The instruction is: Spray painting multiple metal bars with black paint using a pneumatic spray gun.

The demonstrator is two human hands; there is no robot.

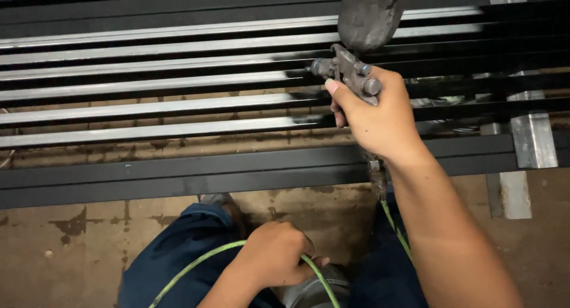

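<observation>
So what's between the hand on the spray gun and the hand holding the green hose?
In the head view, a black-painted frame rail crosses between the right hand and left hand, then stained concrete floor.

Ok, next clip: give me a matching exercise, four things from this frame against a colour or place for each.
Things:
1. spray gun
2. air hose
3. metal bars
4. trousers

Descriptions:
A. green, passing through the left hand
B. blue
C. held up in the right hand
D. part bare grey, part painted black

Pairs: 1-C, 2-A, 3-D, 4-B
</observation>
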